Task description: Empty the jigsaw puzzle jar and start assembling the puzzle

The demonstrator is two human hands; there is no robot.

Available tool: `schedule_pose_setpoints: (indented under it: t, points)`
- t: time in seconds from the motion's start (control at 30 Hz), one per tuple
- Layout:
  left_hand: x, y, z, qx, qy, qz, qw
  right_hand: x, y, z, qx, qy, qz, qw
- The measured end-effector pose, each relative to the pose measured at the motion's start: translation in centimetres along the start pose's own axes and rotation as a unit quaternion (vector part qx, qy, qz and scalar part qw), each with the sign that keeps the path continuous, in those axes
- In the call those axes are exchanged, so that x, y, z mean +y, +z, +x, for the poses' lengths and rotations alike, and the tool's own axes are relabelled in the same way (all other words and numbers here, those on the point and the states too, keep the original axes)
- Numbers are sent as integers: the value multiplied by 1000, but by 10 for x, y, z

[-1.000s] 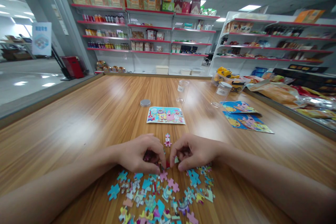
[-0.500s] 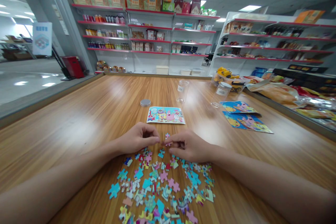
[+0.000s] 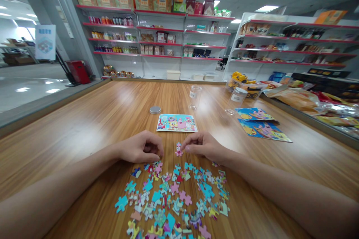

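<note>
My left hand (image 3: 144, 148) is closed loosely at the upper left edge of the puzzle piece pile, fingers curled and thumb low over the table. Whatever may be between its fingertips is hidden. My right hand (image 3: 203, 145) is closed, with index finger and thumb together at the right edge of a small pink puzzle section (image 3: 178, 150) bearing a cartoon face, which lies flat on the table. Below both hands spread many loose puzzle pieces (image 3: 174, 188), blue, pink, yellow and white. Just beyond the hands lies a rectangular picture sheet (image 3: 177, 123) with cartoon characters.
A silver lid (image 3: 155, 109) lies left of the picture sheet. Behind it stand a clear jar (image 3: 195, 98) and a lidded jar (image 3: 237, 101). Two blue picture sheets (image 3: 260, 124) are at the right, near a bin with yellow toy vehicles (image 3: 243, 79). Stocked shelves (image 3: 159, 41) line the back.
My left hand has drawn back to the left. My right hand has shifted slightly up and right, uncovering the pink section and blue pieces. A blue piece below has moved slightly down and right.
</note>
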State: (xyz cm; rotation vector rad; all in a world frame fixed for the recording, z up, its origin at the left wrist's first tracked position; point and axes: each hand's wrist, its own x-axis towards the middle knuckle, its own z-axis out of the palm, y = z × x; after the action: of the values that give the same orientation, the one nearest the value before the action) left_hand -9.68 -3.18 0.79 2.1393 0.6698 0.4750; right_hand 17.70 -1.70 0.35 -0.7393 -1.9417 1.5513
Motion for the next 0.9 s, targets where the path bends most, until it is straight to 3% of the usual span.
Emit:
schedule_pose_setpoints:
  t: [0.13,0.23,0.6,0.7,0.8,0.9]
  points:
    - [5,2,3,-2,39,71,997,2,-11,4,40,60,200,977]
    - [6,4,5,6,33,88,996,0,-14,5,41,82,236,967]
    - [9,9,8,25,23,141,989,-5,-13,4,21,105,205,973]
    - [8,7,6,21,27,101,994,-4,-13,4,15,101,187,977]
    - [7,5,5,7,33,39,999,-3,-10,4,1,84,115,990]
    - [5,4,3,2,48,47,998,-3,-4,2,-31,37,-26,999]
